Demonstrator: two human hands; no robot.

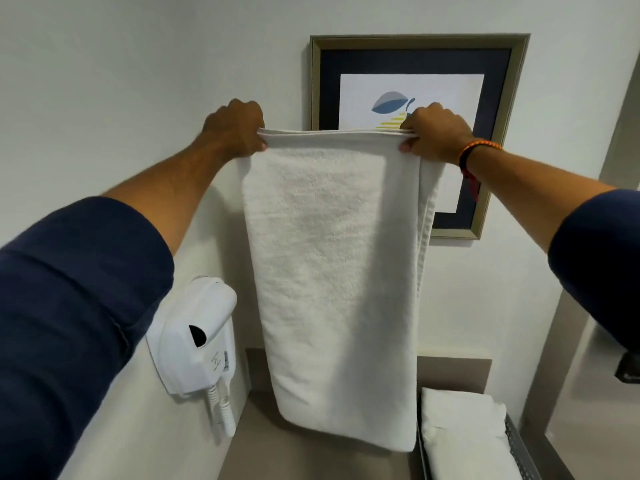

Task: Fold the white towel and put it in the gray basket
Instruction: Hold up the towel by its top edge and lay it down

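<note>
The white towel hangs in the air in front of the wall, doubled over, its folded bottom edge low above the counter. My left hand pinches its top left corner and my right hand pinches the top right corner, both arms stretched out and up. The top edges lie together between my fingers. The gray basket stands at the bottom right on the counter, with a folded white towel lying inside it. The hanging towel covers part of the basket's left rim.
A framed picture hangs on the wall behind the towel. A white wall-mounted hair dryer with a coiled cord sits low on the left. A brown counter runs below. A dark fixture shows at the right edge.
</note>
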